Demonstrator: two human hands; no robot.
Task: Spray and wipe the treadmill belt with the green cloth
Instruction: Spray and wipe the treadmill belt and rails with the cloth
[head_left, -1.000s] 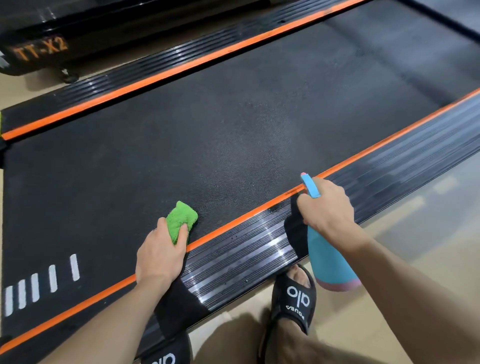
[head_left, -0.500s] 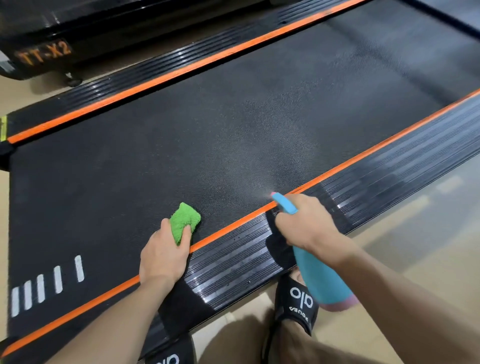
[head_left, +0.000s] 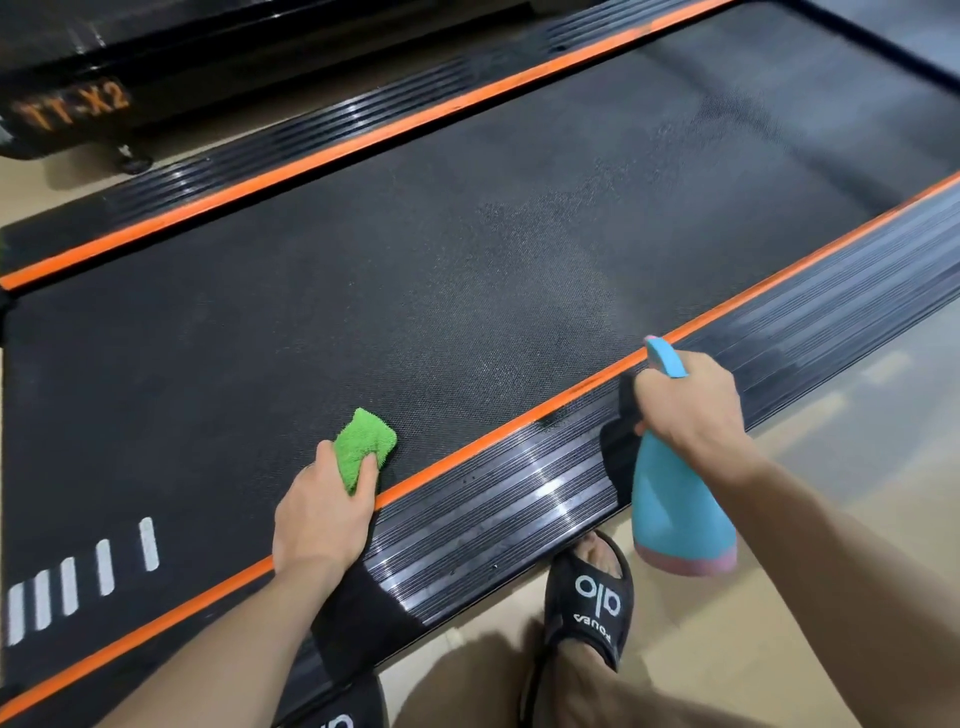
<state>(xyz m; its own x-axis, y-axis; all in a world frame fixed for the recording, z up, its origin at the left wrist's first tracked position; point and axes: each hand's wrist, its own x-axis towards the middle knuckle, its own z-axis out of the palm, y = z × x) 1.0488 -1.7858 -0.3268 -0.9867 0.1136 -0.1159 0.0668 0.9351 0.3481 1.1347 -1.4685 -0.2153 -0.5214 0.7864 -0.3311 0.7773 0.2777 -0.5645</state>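
Note:
The black textured treadmill belt (head_left: 415, 291) fills the middle of the view, with faint wet speckles to the right of its middle. My left hand (head_left: 322, 509) rests on the belt's near edge and grips a folded green cloth (head_left: 363, 444), which lies pressed on the belt. My right hand (head_left: 685, 415) holds a blue spray bottle (head_left: 675, 509) with a pink base over the near side rail, its nozzle pointing at the belt.
Orange strips border the belt, with ribbed black side rails (head_left: 519, 499) outside them. A second black machine marked TT-X2 (head_left: 72, 109) stands at the far left. My black sandals (head_left: 592, 603) stand on the beige floor (head_left: 831, 467) beside the near rail.
My right hand with the bottle swung left towards the belt, then back right. The left hand and cloth stayed at the same spot on the belt.

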